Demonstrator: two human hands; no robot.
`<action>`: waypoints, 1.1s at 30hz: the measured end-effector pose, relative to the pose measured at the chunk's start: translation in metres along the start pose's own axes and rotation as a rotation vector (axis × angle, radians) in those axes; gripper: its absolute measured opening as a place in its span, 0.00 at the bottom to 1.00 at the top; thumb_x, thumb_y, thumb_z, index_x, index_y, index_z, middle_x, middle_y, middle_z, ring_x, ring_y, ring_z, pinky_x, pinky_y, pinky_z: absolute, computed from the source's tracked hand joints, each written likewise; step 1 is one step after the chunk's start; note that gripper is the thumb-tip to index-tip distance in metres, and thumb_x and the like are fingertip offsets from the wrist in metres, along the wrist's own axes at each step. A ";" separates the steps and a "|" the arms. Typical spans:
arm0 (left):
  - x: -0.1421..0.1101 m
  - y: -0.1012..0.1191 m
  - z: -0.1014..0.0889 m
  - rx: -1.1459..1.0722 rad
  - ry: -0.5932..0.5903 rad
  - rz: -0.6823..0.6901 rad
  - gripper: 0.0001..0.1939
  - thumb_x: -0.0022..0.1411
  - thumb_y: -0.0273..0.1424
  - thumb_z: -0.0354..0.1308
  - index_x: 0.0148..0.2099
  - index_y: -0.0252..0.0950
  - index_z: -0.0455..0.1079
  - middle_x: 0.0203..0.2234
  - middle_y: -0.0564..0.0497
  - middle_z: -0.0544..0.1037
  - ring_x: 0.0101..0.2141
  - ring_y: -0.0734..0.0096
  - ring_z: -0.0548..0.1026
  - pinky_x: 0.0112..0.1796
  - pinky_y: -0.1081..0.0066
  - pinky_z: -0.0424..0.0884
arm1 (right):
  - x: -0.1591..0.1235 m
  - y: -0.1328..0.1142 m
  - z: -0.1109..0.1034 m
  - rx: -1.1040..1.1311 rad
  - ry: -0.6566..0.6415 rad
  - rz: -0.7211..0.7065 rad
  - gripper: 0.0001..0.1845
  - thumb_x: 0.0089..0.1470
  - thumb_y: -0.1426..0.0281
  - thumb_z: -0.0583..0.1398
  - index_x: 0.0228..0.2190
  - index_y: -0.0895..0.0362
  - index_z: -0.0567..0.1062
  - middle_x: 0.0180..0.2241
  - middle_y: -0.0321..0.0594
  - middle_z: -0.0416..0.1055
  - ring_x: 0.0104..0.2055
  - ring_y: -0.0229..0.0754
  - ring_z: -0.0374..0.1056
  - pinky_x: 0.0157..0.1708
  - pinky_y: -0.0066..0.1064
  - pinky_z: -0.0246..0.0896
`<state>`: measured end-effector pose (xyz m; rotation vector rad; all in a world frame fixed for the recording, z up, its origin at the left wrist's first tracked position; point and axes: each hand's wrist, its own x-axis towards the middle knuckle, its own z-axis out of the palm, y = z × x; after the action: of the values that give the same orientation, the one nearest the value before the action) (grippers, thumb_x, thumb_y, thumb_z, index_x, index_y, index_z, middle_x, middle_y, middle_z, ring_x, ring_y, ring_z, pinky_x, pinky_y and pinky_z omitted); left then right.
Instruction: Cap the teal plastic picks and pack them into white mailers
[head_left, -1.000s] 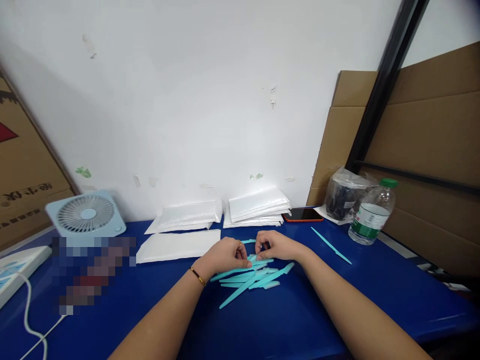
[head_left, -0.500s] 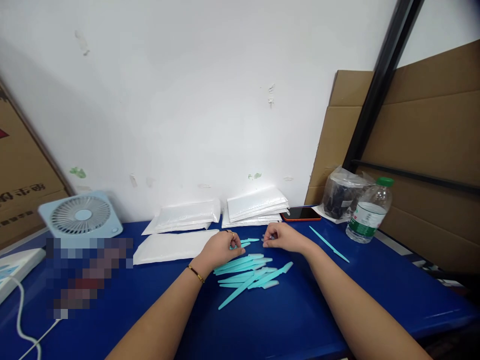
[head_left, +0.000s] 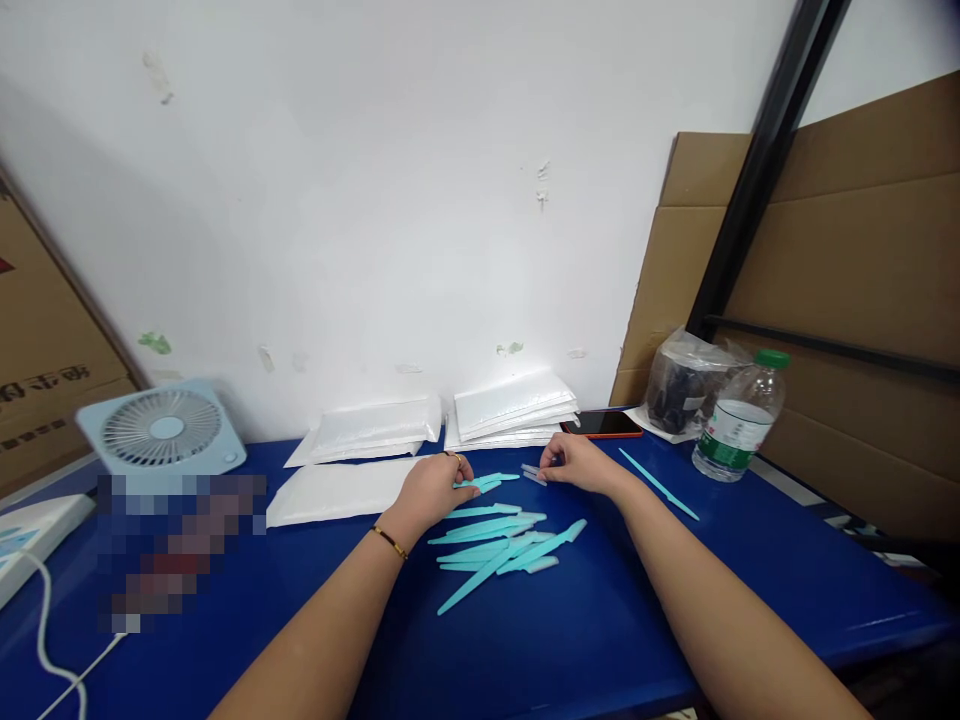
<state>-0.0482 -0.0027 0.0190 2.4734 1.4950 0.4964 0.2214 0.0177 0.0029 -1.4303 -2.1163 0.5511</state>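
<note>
My left hand (head_left: pixel 436 488) is closed in a pinch around the handle ends of a few turquoise eyebrow razors (head_left: pixel 491 483), which point right along the table. Just below lies a loose pile of several more such razors (head_left: pixel 487 555), their pale blade ends mostly to the right. Opposite, my right hand (head_left: pixel 574 465) has its thumb and fingers closed on small clear plastic strips (head_left: pixel 533 474), which look like blade covers. A gap separates these strips from the razor tips. One single razor (head_left: pixel 660 485) lies apart, to the right of my right forearm.
White padded packets (head_left: pixel 352 490) and a stack of white packets (head_left: pixel 514 408) lie by the wall. An orange-edged phone (head_left: pixel 604 424), a water bottle (head_left: pixel 739 425) and a bagged dark object (head_left: pixel 675 390) stand right. A blue fan (head_left: pixel 161 430) and cables occupy the left of the blue table (head_left: pixel 600 640).
My left hand has shifted slightly left and up, uncovering a razor at the top of the pile. My right hand has moved a little right and up, and the clear strips show more.
</note>
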 end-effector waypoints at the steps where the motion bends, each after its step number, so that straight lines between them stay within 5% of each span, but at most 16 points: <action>1: -0.001 0.000 0.000 0.004 -0.021 0.013 0.14 0.50 0.43 0.57 0.34 0.40 0.72 0.30 0.52 0.75 0.31 0.68 0.71 0.27 0.73 0.59 | 0.000 -0.002 0.001 -0.001 -0.001 -0.016 0.12 0.40 0.62 0.63 0.23 0.59 0.75 0.25 0.37 0.69 0.25 0.35 0.61 0.24 0.25 0.52; 5: -0.003 0.004 0.006 0.037 -0.176 0.045 0.10 0.47 0.41 0.59 0.29 0.40 0.72 0.25 0.53 0.75 0.27 0.69 0.70 0.24 0.73 0.57 | -0.005 -0.021 0.014 0.023 -0.140 -0.133 0.13 0.42 0.60 0.63 0.25 0.58 0.77 0.29 0.38 0.69 0.29 0.37 0.63 0.27 0.25 0.55; 9: 0.000 0.008 0.010 0.009 -0.147 0.050 0.09 0.51 0.39 0.57 0.27 0.39 0.71 0.25 0.54 0.75 0.26 0.70 0.70 0.24 0.73 0.57 | -0.007 -0.032 0.024 0.035 -0.245 -0.219 0.13 0.41 0.60 0.64 0.26 0.56 0.77 0.30 0.37 0.68 0.30 0.36 0.63 0.27 0.25 0.55; 17: 0.002 0.000 0.008 0.077 0.035 -0.019 0.16 0.51 0.42 0.58 0.40 0.39 0.70 0.35 0.50 0.74 0.35 0.65 0.71 0.32 0.71 0.63 | -0.003 -0.007 -0.003 -0.021 -0.040 -0.024 0.12 0.39 0.62 0.65 0.25 0.58 0.77 0.28 0.38 0.71 0.29 0.38 0.64 0.27 0.26 0.54; 21: -0.001 -0.003 0.012 0.141 0.065 -0.002 0.29 0.47 0.46 0.60 0.50 0.38 0.65 0.43 0.46 0.70 0.45 0.58 0.67 0.43 0.67 0.63 | -0.010 -0.022 -0.001 0.042 -0.208 -0.148 0.14 0.40 0.59 0.64 0.27 0.56 0.77 0.30 0.38 0.70 0.31 0.37 0.64 0.29 0.25 0.57; 28: -0.001 -0.004 0.013 0.064 -0.060 0.081 0.14 0.54 0.38 0.56 0.43 0.40 0.69 0.39 0.49 0.73 0.41 0.64 0.69 0.41 0.71 0.64 | -0.013 -0.040 0.016 -0.003 -0.393 -0.231 0.13 0.40 0.60 0.64 0.26 0.57 0.77 0.26 0.35 0.68 0.26 0.34 0.62 0.24 0.24 0.54; 33: -0.004 0.007 0.002 -0.143 0.000 0.096 0.20 0.61 0.44 0.45 0.45 0.37 0.69 0.38 0.48 0.73 0.39 0.66 0.70 0.39 0.71 0.65 | -0.010 -0.032 0.010 0.090 -0.233 -0.177 0.13 0.41 0.61 0.64 0.27 0.58 0.77 0.25 0.35 0.69 0.25 0.34 0.61 0.24 0.25 0.53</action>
<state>-0.0435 -0.0094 0.0184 2.4416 1.2965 0.5983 0.1951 -0.0033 0.0122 -1.1628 -2.3379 0.7633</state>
